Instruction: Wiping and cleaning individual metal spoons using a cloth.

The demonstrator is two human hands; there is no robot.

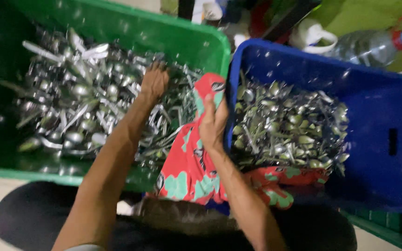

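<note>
Green crate (117, 28) on the left is sitting packed with wet spoons and forks (75, 97), and the blue crate (378, 153) beside it is holding a smaller pile of cutlery (289, 130). A red floral cloth (187, 172) is draping over the crates' near edges where they meet. Right hand (212, 123) is gripping the cloth's top, fingers closed on it. Left hand (153, 83) is digging into the green crate's cutlery near its right wall, fingers buried, so can't tell their grip.
</note>
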